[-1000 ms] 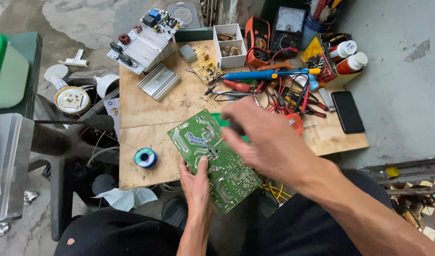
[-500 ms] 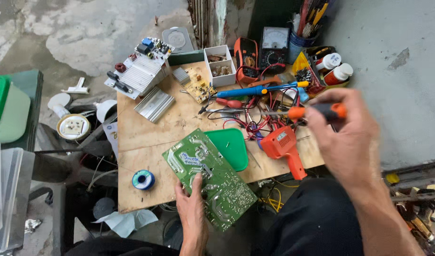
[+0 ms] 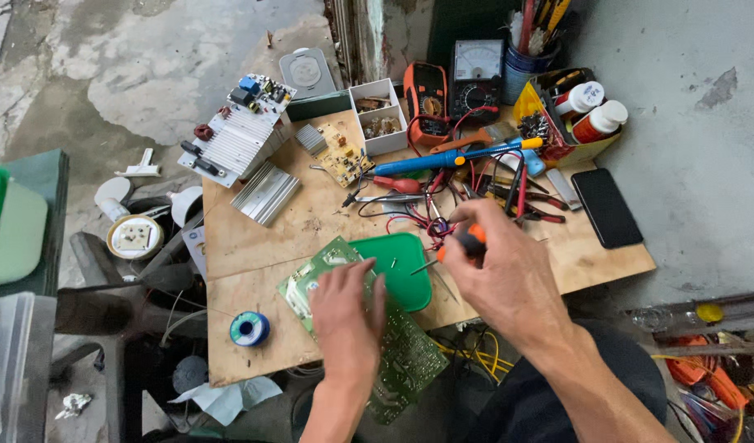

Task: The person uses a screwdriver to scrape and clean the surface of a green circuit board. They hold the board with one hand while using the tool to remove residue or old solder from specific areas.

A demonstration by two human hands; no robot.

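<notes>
The right hand [image 3: 508, 275] has its grip pinched tight on an orange screwdriver [image 3: 463, 244], tip pointing down-left at the green tray [image 3: 401, 275]. The left hand [image 3: 344, 308] lies flat with fingers spread, pressing on the green board [image 3: 410, 361]. The board sits under that hand, hanging over the tabletop [image 3: 254, 246] edge. A solder spool [image 3: 249, 328] lies nearby.

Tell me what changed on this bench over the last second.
The right hand swung out to the tool pile and came back gripping an orange-handled screwdriver, its tip now by the green tray. The left hand slid from the edge of the green circuit board up onto it. Board, tray and solder spool stayed put.
</notes>
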